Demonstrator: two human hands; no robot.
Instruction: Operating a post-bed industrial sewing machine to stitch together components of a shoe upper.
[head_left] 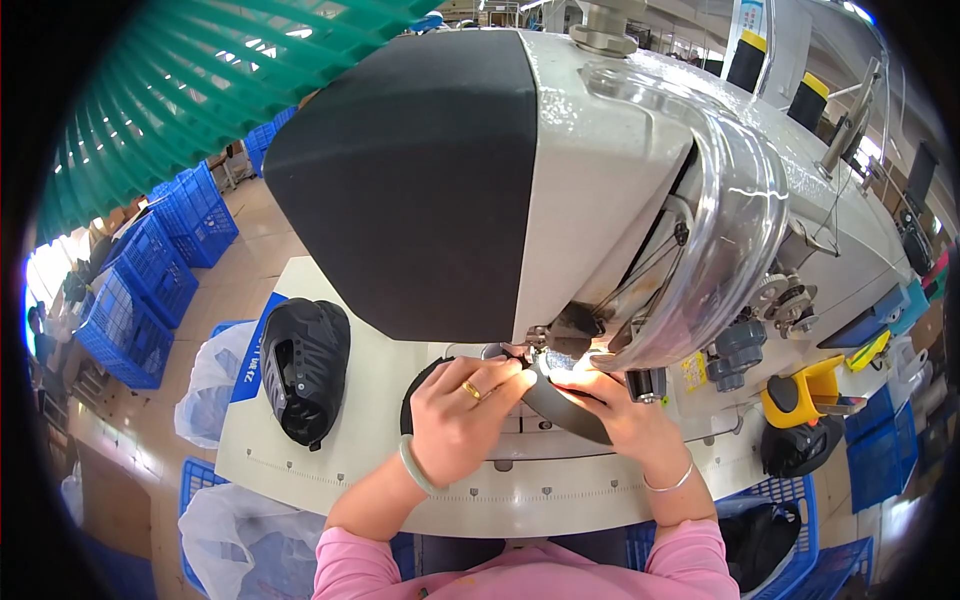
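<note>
Under the needle area of a large sewing machine (pixel 590 150) lies a dark shoe upper (pixel 568 412), with a curved grey edge facing me. My left hand (pixel 462 410), wearing a gold ring, is closed on the upper's left side, fingertips close to the presser foot (pixel 538 345). From the other side my right hand (pixel 622 408) grips the grey edge, thumb and fingers near the lit needle. A black part of the upper shows to the left of my left hand. The fingers and machine head hide much of the piece.
A black shoe (pixel 307 370) sits on the pale tabletop (pixel 390 500) at left. Another black shoe (pixel 800 447) is at right, beneath a yellow holder (pixel 805 393). Blue crates (pixel 125 325) line the left floor; one with black pieces (pixel 765 535) is at lower right. A green slatted thing (pixel 200 90) hangs upper left.
</note>
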